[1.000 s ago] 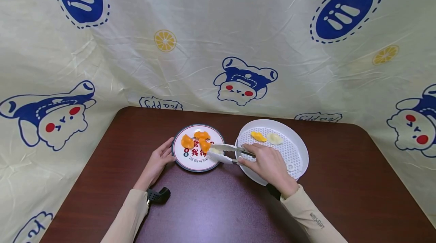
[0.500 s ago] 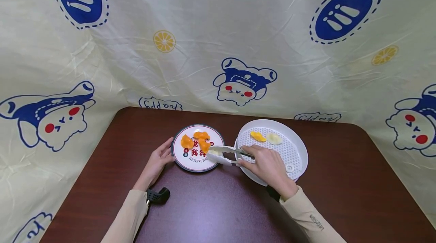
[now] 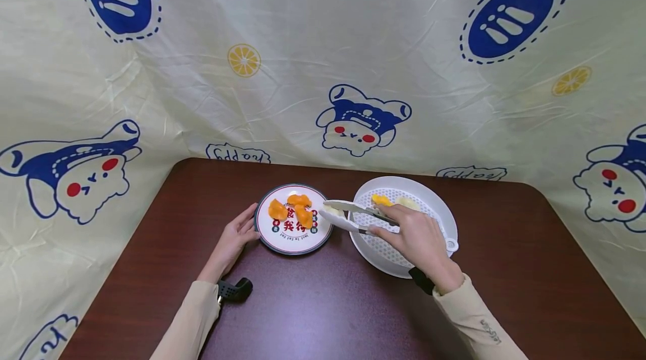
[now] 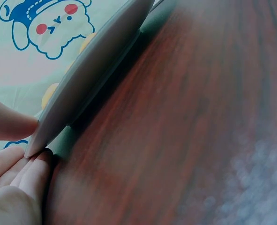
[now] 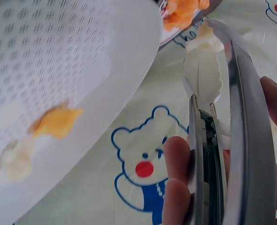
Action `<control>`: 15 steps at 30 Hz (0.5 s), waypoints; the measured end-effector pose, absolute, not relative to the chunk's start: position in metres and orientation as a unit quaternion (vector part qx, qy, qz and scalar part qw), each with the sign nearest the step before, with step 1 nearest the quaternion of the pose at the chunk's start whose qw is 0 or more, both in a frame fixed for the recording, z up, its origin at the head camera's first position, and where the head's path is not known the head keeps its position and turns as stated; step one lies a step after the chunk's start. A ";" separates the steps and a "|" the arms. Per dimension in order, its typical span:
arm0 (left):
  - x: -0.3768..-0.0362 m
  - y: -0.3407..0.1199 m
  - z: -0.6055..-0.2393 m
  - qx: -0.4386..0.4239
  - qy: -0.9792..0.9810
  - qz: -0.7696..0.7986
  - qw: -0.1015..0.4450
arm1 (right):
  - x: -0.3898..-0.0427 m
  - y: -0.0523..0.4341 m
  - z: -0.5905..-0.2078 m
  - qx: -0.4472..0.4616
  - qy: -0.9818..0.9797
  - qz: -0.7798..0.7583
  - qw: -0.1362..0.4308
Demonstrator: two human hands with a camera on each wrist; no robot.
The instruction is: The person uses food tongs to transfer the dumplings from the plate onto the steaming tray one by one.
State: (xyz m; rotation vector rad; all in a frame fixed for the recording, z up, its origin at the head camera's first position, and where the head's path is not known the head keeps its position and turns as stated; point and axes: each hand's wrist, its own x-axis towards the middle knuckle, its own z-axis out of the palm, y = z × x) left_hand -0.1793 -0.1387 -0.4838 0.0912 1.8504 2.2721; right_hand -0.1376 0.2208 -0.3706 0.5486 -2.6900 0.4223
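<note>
My left hand (image 3: 241,231) pinches the left rim of a round white plate (image 3: 292,244), thumb above and fingers beneath. On the plate lie an orange piece (image 3: 277,210) at left, another orange piece (image 3: 299,201) at the back and a third orange piece (image 3: 304,216) near the middle. In my right hand (image 3: 416,236) are metal tongs (image 3: 375,213) with white tips. A pale yellowish piece (image 5: 208,40) sits between those tips, which hang above the gap between plate and strainer tray. The white strainer tray (image 3: 446,217) contains a yellow piece (image 3: 381,200) and a pale piece (image 3: 407,203), partly behind my hand.
Plate and tray stand near the far edge of a dark brown table (image 3: 313,304). Behind it hangs a pale cloth (image 3: 282,107) printed with blue cartoon figures. A black strap (image 3: 235,290) surrounds the left wrist.
My right hand has drawn the tongs right and slightly back, off the plate's right side, with the pale piece in their tips. The left hand has not moved.
</note>
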 end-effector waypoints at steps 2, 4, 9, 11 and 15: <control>-0.180 -0.138 -0.484 0.031 0.627 0.772 0.104 | -0.137 0.227 -0.369 0.192 -0.952 0.147 0.186; -0.180 -0.138 -0.484 0.030 0.627 0.771 0.104 | -0.137 0.234 -0.367 0.192 -0.951 0.143 0.194; -0.179 -0.138 -0.483 0.029 0.631 0.768 0.103 | -0.132 0.252 -0.365 0.179 -0.953 0.133 0.206; -0.179 -0.138 -0.483 0.029 0.632 0.768 0.103 | -0.130 0.258 -0.365 0.171 -0.954 0.132 0.210; -0.178 -0.138 -0.482 0.029 0.632 0.767 0.103 | -0.125 0.270 -0.364 0.154 -0.956 0.130 0.211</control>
